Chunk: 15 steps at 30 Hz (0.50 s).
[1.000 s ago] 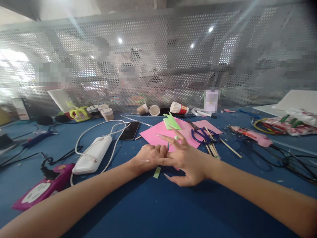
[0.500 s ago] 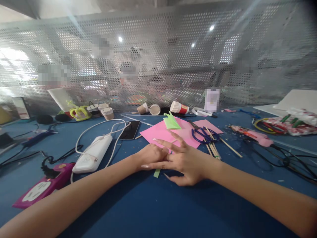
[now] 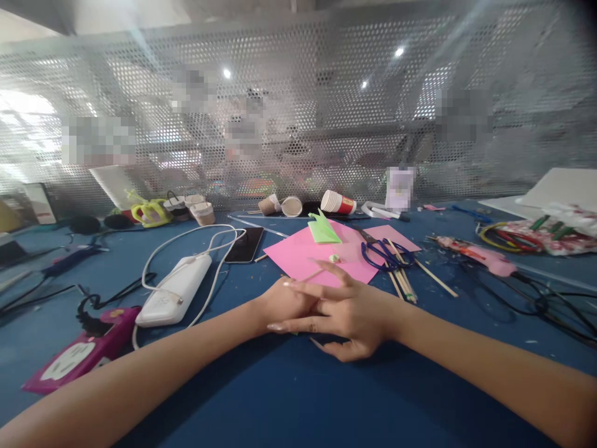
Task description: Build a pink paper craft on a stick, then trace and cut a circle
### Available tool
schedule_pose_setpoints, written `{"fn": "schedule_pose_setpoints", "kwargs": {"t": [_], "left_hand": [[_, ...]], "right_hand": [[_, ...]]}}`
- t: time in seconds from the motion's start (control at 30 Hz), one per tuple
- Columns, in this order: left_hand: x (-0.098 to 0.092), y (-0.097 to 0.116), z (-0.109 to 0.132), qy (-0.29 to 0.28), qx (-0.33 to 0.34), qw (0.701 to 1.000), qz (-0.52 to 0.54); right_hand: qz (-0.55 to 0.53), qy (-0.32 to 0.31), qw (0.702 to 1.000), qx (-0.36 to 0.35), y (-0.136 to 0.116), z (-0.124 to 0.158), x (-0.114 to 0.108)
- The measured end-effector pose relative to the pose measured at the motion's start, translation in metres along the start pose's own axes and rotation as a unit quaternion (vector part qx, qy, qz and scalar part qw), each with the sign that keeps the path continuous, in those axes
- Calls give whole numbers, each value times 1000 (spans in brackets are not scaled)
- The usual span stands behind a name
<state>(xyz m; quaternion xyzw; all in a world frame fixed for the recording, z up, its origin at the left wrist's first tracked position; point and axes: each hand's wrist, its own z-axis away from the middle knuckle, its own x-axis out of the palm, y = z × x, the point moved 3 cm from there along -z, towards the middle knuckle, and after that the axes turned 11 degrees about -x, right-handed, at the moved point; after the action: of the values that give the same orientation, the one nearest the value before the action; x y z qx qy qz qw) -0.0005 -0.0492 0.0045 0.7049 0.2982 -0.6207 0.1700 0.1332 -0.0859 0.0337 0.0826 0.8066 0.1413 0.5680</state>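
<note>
My left hand is closed low over the table, its fingers largely covered by the other hand. A thin pale stick juts from the top of it, over the pink paper. Lying across the left hand, my right hand has its fingers stretched out and spread; its thumb cannot be made out. A small pale green roll shows just beyond the right fingers; whether it is fixed to the stick, I cannot tell. A sliver of green paper peeks out under the hands. Folded green paper rests on the pink sheets.
Blue-handled scissors and several wooden sticks lie right of the paper. To the left are a phone, a white power bank with cable and a magenta power strip. A pink glue gun lies at right.
Both hands have shifted slightly down, nearer to me. The pale green roll has come into view, while the green strip below the hands is now nearly hidden.
</note>
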Motion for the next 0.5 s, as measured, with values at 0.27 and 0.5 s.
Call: {"fn": "schedule_pose_setpoints", "kwargs": {"t": [0.27, 0.5], "left_hand": [[0, 4, 6, 19, -21, 999, 25], [-3, 9, 5, 5, -60, 997, -53]], "right_hand": [[73, 44, 996, -21, -1, 2, 3], [56, 63, 996, -28, -4, 0, 4]]}}
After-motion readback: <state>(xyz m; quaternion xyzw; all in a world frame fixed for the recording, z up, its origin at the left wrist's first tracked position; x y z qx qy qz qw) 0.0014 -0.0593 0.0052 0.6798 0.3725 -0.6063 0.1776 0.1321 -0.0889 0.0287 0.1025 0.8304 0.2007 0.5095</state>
